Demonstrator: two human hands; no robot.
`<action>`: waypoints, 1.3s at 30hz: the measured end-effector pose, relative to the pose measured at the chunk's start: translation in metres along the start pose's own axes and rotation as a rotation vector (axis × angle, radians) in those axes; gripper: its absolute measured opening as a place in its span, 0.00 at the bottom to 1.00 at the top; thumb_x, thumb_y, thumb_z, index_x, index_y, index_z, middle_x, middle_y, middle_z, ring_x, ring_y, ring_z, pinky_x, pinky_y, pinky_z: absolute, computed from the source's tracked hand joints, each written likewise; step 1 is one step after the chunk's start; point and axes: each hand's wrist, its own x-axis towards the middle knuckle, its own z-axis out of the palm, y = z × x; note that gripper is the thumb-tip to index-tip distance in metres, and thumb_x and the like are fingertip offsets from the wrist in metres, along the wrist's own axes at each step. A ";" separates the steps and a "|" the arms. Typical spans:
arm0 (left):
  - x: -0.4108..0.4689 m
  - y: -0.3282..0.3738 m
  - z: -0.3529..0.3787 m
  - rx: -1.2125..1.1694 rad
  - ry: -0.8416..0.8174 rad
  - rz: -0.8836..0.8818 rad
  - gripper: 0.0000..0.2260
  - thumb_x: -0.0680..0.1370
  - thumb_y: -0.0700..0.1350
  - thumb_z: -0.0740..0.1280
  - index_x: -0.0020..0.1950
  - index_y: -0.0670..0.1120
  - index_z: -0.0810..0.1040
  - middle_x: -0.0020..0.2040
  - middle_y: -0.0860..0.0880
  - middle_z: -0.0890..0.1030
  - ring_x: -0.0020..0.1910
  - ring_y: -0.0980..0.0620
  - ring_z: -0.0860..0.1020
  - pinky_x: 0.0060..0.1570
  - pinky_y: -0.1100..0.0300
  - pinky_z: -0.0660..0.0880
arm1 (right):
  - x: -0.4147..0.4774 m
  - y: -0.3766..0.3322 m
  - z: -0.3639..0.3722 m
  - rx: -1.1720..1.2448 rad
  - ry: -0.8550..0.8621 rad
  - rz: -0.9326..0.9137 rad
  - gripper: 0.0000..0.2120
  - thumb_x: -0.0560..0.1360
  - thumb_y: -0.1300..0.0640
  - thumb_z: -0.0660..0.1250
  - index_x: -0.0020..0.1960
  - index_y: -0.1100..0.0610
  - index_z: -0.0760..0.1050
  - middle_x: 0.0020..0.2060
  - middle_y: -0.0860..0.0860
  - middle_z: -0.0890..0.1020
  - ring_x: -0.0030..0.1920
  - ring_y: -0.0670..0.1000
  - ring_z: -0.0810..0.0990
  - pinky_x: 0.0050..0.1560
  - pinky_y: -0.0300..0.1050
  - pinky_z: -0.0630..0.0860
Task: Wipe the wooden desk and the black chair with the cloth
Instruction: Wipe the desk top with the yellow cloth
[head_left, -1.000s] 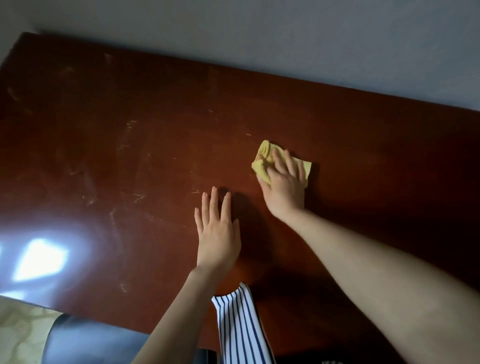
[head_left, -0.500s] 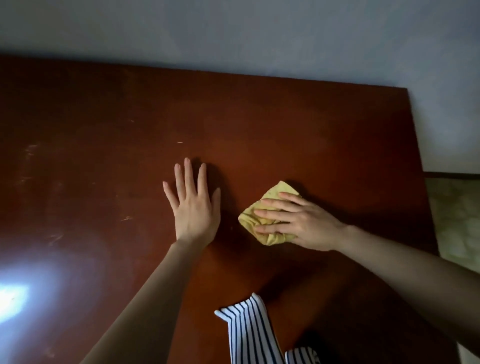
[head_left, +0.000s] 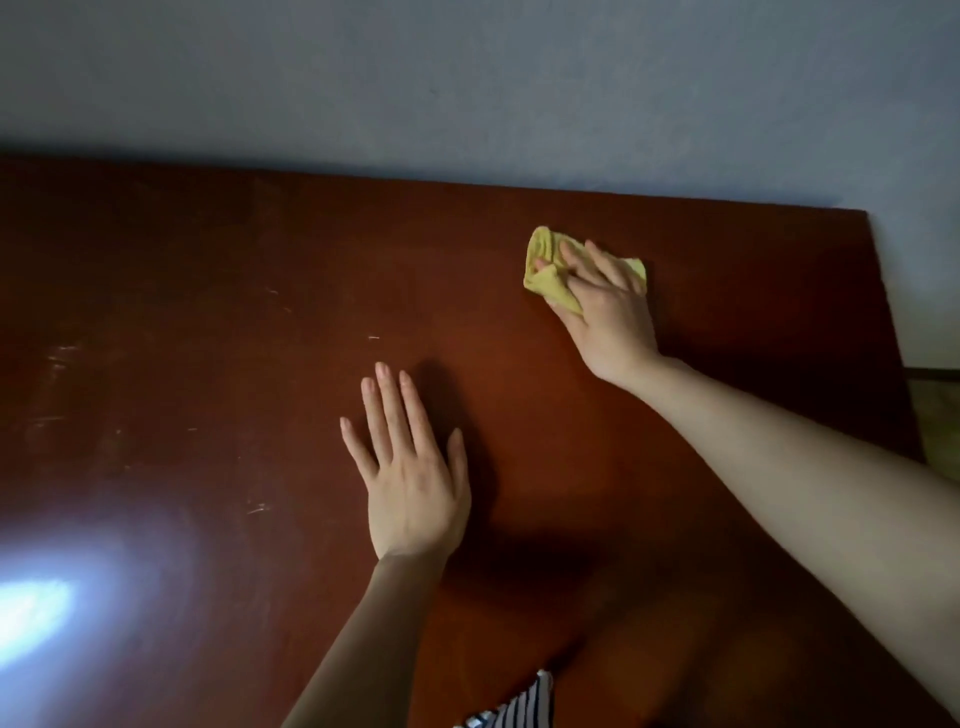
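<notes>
Since half a second ago, the yellow cloth has been carried from just beside the braced hand out to the far right part of the counter, near its back edge, while the other hand has stayed planted.

At the left, a bright window reflection is seen on the glossy wood, with faint scratches and smears near it. Toward the middle, the left hand is laid flat, fingers spread, grasping nothing and serving as a brace. At the lower edge a striped garment shows. Further right, the right hand is pressed onto the bunched cloth, fingers splayed over it, pinning it to the surface rather than clenching it.

The cloth is judged light, soft and limp; it bunches readily and is best held under a flat palm with its loose folds tucked in. The lacquered top looks slick, so steady downward pressure is probably needed. The black chair is not in view.
</notes>
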 end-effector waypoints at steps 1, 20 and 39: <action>0.001 0.000 0.000 0.004 -0.001 -0.006 0.28 0.81 0.53 0.47 0.76 0.39 0.46 0.77 0.41 0.46 0.77 0.43 0.44 0.73 0.40 0.44 | 0.014 -0.009 0.003 -0.006 0.003 0.042 0.18 0.81 0.48 0.56 0.67 0.52 0.72 0.75 0.48 0.61 0.76 0.53 0.53 0.72 0.52 0.50; 0.003 -0.003 -0.003 0.037 -0.048 -0.003 0.28 0.81 0.54 0.44 0.77 0.41 0.47 0.77 0.43 0.44 0.77 0.46 0.41 0.74 0.46 0.40 | -0.095 -0.015 0.011 -0.037 -0.155 -0.755 0.19 0.79 0.47 0.57 0.70 0.46 0.69 0.72 0.48 0.67 0.75 0.53 0.59 0.74 0.57 0.53; 0.002 -0.002 0.003 0.008 -0.017 0.041 0.27 0.82 0.54 0.46 0.78 0.41 0.49 0.78 0.41 0.48 0.77 0.43 0.46 0.73 0.43 0.47 | 0.043 0.040 -0.029 -0.128 -0.214 0.025 0.24 0.81 0.45 0.50 0.76 0.46 0.56 0.77 0.47 0.51 0.76 0.53 0.47 0.72 0.59 0.51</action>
